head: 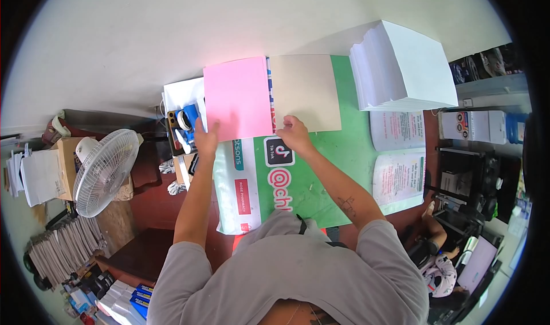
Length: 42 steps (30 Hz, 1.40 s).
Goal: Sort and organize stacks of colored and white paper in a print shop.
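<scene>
A pink sheet of paper (236, 97) lies at the far side of the green-covered table (320, 174). My left hand (207, 138) is at its lower left corner, thumb over the pink edge and fingers spread apart to the left. Right beside the pink sheet lies a beige sheet (306, 91), with a narrow red, white and blue printed strip (270, 95) showing between the two. My right hand (295, 134) rests at the beige sheet's lower left corner, its fingers curled and thumb pointing to the strip. Whether paper is pinched there cannot be made out.
A tall stack of white paper (423, 67) stands at the back right, near printed sheets (398, 177). On the left are a tray with a tape roll (184, 119) and a white fan (105, 174). Another person (440, 273) sits at the lower right.
</scene>
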Available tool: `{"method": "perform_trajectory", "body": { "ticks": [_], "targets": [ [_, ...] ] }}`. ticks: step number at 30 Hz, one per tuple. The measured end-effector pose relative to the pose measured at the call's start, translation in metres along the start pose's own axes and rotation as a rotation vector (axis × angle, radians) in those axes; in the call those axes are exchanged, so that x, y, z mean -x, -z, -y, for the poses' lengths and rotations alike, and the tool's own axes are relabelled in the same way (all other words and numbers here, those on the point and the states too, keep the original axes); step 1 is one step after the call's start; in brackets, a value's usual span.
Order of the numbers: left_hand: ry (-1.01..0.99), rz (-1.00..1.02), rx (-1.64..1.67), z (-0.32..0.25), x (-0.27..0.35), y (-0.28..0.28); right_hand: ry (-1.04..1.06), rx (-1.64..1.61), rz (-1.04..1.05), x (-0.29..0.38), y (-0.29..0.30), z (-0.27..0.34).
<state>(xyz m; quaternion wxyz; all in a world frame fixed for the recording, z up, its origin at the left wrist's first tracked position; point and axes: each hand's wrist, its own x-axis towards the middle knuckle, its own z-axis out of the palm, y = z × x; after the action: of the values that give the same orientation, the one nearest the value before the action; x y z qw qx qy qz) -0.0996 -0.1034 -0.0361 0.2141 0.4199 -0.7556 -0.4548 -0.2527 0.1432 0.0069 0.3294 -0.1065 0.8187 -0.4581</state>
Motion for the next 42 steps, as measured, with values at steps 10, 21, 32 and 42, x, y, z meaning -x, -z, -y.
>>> {"method": "perform_trajectory", "body": {
  "ticks": [10, 21, 32, 42],
  "targets": [
    [0.544, 0.147, 0.534, -0.031, -0.001, -0.009, 0.045, -0.098, -0.076, 0.005, -0.038, -0.003],
    [0.287, -0.025, 0.187, -0.002, 0.01, 0.012, 0.34, 0.182, -0.324, 0.025, -0.026, 0.014],
    [0.528, 0.048, 1.053, -0.009, 0.18, 0.111, 0.622, 0.522, -0.33, 0.06, 0.012, -0.002],
    [-0.288, 0.753, 0.394, -0.056, 0.267, 0.339, 0.217, -0.162, 0.885, 0.267, -0.182, 0.136]
  ]
}}
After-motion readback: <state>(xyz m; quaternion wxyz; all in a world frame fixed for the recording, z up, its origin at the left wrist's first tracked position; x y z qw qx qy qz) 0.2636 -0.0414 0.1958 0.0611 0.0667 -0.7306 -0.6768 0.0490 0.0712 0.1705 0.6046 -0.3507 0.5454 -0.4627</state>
